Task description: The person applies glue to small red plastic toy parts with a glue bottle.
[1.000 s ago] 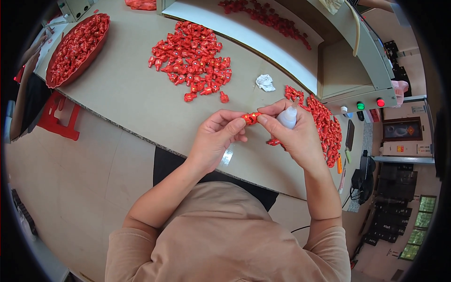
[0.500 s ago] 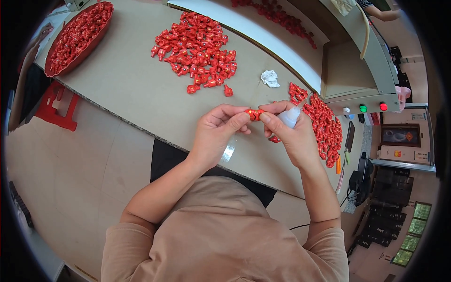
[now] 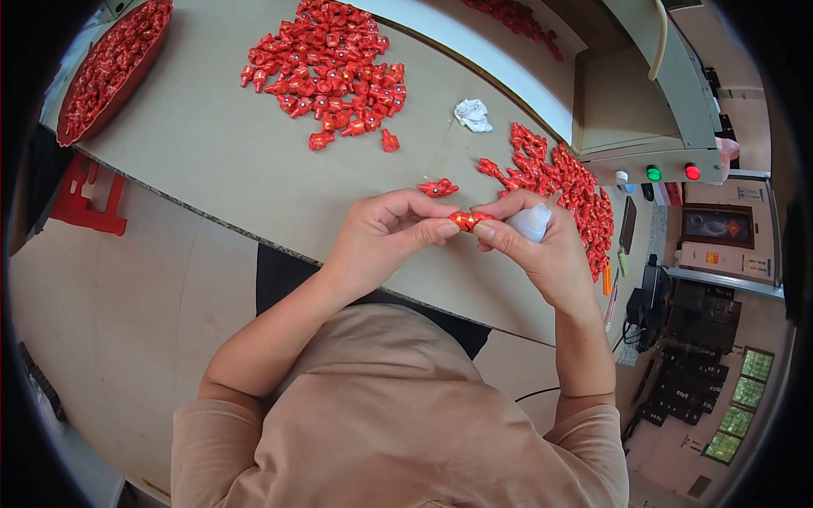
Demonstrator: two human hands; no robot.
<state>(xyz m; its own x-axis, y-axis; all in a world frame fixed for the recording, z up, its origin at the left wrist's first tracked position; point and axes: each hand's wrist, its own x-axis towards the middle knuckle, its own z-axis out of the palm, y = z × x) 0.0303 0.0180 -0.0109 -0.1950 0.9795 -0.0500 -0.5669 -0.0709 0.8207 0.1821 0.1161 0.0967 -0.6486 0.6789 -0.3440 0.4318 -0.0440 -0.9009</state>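
Between my two hands is a small red figurine piece (image 3: 467, 221) with gold markings, held above the table. My left hand (image 3: 381, 237) pinches its left end between thumb and fingers. The thumb and forefinger of my right hand (image 3: 546, 258) grip its right end. Tucked in that same right hand is a pale squeeze bottle (image 3: 531, 223) with a thin tip. Just beyond my fingers, a loose red figurine (image 3: 438, 187) lies on the table. To the right spreads a pile of red figurines (image 3: 584, 207); its near side is partly behind my right hand.
Another heap of red pieces (image 3: 334, 72) lies farther back, left of a crumpled white tissue (image 3: 472, 115). A red basin (image 3: 157, 72) full of pieces stands at far left. A grey machine housing (image 3: 652, 165) with lit buttons borders the back right. An orange-handled tool (image 3: 606, 278) lies near the right pile.
Both hands still hold the red piece and have come slightly nearer my body. The view has shifted, and the loose figurine beyond my fingers now shows.
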